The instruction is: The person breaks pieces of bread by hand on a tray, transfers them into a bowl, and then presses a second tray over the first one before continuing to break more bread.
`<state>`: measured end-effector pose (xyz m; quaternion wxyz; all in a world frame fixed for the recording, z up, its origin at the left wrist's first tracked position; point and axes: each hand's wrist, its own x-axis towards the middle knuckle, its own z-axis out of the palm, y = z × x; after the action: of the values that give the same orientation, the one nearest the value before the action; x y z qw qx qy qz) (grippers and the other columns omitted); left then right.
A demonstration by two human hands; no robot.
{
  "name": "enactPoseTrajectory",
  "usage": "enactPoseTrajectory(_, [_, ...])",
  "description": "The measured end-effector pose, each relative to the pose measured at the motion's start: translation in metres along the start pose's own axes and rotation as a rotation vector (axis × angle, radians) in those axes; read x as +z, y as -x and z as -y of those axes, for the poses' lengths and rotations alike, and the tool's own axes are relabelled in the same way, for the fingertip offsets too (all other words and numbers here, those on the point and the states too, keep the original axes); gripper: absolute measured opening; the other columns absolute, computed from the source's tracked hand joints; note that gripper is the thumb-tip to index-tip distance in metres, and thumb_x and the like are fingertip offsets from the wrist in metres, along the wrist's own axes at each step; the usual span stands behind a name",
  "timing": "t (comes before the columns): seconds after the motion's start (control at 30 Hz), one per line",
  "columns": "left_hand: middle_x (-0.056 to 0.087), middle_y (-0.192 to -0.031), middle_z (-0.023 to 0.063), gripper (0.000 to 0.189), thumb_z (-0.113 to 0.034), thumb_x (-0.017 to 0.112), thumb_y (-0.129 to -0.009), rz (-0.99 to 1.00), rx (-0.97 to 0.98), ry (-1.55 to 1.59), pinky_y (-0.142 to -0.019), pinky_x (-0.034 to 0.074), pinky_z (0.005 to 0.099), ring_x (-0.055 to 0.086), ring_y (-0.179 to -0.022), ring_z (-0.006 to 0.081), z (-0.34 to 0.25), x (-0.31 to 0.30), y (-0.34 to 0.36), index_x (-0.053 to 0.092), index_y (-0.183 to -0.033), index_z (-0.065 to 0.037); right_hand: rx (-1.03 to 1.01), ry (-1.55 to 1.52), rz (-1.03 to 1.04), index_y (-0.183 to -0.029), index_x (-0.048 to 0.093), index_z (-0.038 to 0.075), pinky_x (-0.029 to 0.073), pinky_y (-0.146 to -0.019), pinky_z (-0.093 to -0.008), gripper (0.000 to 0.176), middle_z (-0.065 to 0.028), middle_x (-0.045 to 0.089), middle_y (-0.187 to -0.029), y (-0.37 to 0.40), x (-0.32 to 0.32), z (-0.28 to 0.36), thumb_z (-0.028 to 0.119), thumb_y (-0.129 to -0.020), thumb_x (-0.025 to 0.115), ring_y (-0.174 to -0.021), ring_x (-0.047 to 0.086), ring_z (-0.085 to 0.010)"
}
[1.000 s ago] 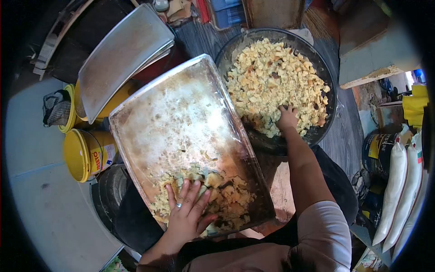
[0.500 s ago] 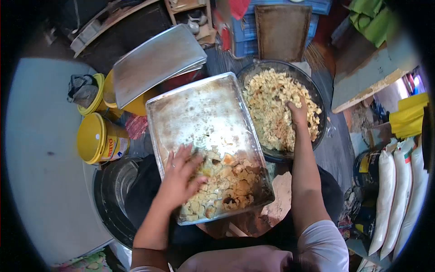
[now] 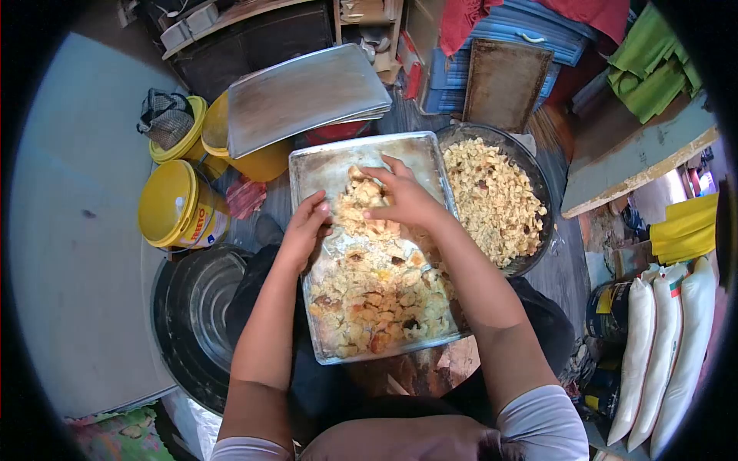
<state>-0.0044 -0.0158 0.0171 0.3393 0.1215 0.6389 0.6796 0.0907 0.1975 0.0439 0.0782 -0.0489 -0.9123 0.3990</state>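
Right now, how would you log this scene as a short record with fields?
left hand: fingers curved, beside the heap
right hand: fingers spread at the heap
heap: pale crumbly pieces on the tray
tray: more broken pieces at its near end
basin: right of the tray, holding similar pieces
nearby: stacked trays, yellow bucket, black tub
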Motion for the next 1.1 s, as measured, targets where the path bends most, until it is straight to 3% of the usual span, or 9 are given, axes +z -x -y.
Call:
enactPoseTrajectory(0.17, [0.05, -0.121, 0.0114, 0.051, -0.02, 0.065, -0.088, 0.032, -0.002, -0.165, -0.083, 0.046, 0.0283, 0.054, -0.101, 0.0181, 0.015, 0.001, -0.012, 0.047, -0.132, -0.003, 0.018, 0.327, 0.128, -0.126, 0.056, 0.016, 0.033, -0.106, -0.0456, 0.058, -0.016, 0.034, -0.145, 0.049, 0.006, -0.018, 0.03, -0.072, 0.072, -0.132, 0.032, -0.0371])
enactPoseTrajectory(0.23, [0.042, -0.133, 0.0203, 0.049, -0.022, 0.066, -0.085, -0.043, 0.601, -0.829, -0.094, 0.043, 0.0349, 0.048, -0.118, 0.0293, 0.016, 0.007, -0.009, 0.052, -0.129, -0.008, 0.018, 0.334, 0.161, -0.12, 0.059, 0.014, 0.035, -0.104, -0.0441, 0.049, -0.0154, 0.037, -0.142, 0.071, -0.002, -0.016, 0.024, -0.074, 0.071, -0.129, 0.037, -0.0356])
enactPoseTrajectory(0.4, [0.038, -0.138, 0.0209, 0.038, -0.02, 0.068, -0.078, 0.136, 0.615, -1.202, -0.099, 0.04, 0.0432, 0.043, -0.122, 0.0422, 0.014, 0.02, 0.014, 0.062, -0.115, -0.011, 0.045, 0.161, 0.033, -0.097, 0.062, 0.004, 0.047, -0.088, -0.0337, 0.024, -0.0148, 0.056, -0.117, 0.089, -0.02, -0.027, -0.002, -0.074, 0.068, -0.106, 0.057, -0.0317])
enactPoseTrajectory(0.5, [0.047, -0.128, 0.0193, 0.021, -0.01, 0.064, -0.077, 0.132, 0.577, -1.139, -0.086, 0.045, 0.0444, 0.053, -0.107, 0.0389, 0.015, 0.016, 0.01, 0.062, -0.098, -0.008, 0.234, -0.003, -0.095, -0.1, 0.064, 0.006, 0.047, -0.086, -0.0389, 0.026, -0.0134, 0.058, -0.114, 0.086, -0.026, -0.018, 0.002, -0.074, 0.066, -0.099, 0.058, -0.0346])
enactPoseTrajectory(0.6, [0.054, -0.11, 0.0183, 0.011, -0.003, 0.061, -0.075, 0.119, 0.557, -1.026, -0.076, 0.047, 0.044, 0.057, -0.089, 0.0398, 0.012, 0.01, 0.008, 0.058, -0.086, -0.004, 0.089, 0.098, -0.058, -0.102, 0.064, 0.006, 0.047, -0.085, -0.0374, 0.028, -0.013, 0.06, -0.108, 0.083, -0.021, -0.011, 0.009, -0.074, 0.067, -0.095, 0.059, -0.033])
enactPoseTrajectory(0.77, [0.054, -0.092, 0.0161, 0.014, -0.002, 0.063, -0.074, 0.198, 0.412, -1.083, -0.071, 0.048, 0.0389, 0.059, -0.082, 0.0359, 0.002, -0.01, 0.01, 0.056, -0.086, -0.002, 0.065, 0.442, -0.089, -0.114, 0.06, 0.007, 0.034, -0.099, -0.043, 0.043, -0.0106, 0.055, -0.121, 0.063, 0.01, 0.015, 0.023, -0.075, 0.069, -0.117, 0.046, -0.0287])
enactPoseTrajectory(0.93, [0.056, -0.094, 0.014, 0.017, -0.004, 0.066, -0.073, 0.275, 0.329, -0.987, -0.073, 0.047, 0.0351, 0.06, -0.084, 0.0306, -0.008, -0.017, 0.018, 0.058, -0.087, -0.001, 0.056, 0.506, 0.029, -0.108, 0.058, 0.005, 0.036, -0.096, -0.0446, 0.041, -0.0116, 0.056, -0.119, 0.05, 0.014, 0.032, 0.024, -0.074, 0.069, -0.113, 0.05, -0.0292])
enactPoseTrajectory(1.03, [0.058, -0.104, 0.0138, 0.032, -0.005, 0.068, -0.072, 0.204, 0.513, -0.904, -0.079, 0.047, 0.0343, 0.059, -0.091, 0.0274, -0.009, -0.002, 0.025, 0.059, -0.103, -0.002, 0.257, 0.08, 0.17, -0.105, 0.056, 0.005, 0.045, -0.077, -0.0286, 0.03, -0.0088, 0.058, -0.102, 0.047, 0.011, 0.042, 0.013, -0.078, 0.067, -0.089, 0.056, -0.0178])
enactPoseTrajectory(1.1, [0.057, -0.114, 0.0149, 0.051, -0.006, 0.069, -0.072, 0.288, 0.209, -0.41, -0.087, 0.046, 0.0335, 0.058, -0.101, 0.0262, -0.009, 0.016, 0.033, 0.053, -0.12, -0.004, 0.279, -0.385, -0.039, -0.102, 0.058, 0.001, 0.048, -0.072, -0.0303, 0.026, -0.0087, 0.064, -0.092, 0.048, 0.022, 0.041, 0.009, -0.078, 0.064, -0.08, 0.061, -0.0194])
